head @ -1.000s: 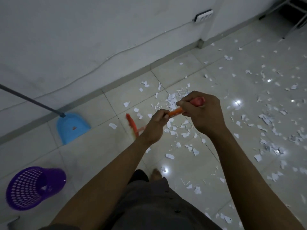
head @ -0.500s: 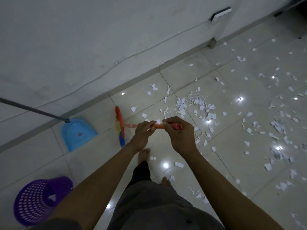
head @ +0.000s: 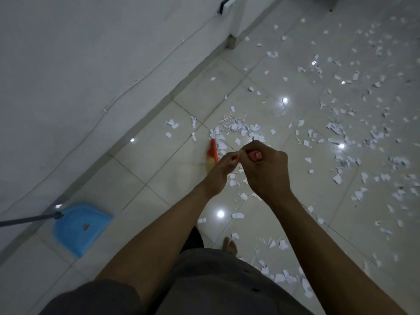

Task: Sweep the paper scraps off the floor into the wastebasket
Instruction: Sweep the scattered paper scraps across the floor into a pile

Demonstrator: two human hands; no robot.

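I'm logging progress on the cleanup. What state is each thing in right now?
Broom: head blurred, down beside a scrap pile.
Left hand: grips the broom handle.
Right hand: grips the handle's top end.
Paper scraps: scattered over the floor.
Dustpan: lying on the floor by the wall, unheld.

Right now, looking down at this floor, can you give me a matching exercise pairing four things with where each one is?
1 blue plastic dustpan
2 orange-handled broom
3 white paper scraps
4 thin white cable

A strewn across the floor tiles
B fixed along the wall
C gripped by the left hand and right hand
D lying flat beside the wall

Pairs: 1-D, 2-C, 3-A, 4-B
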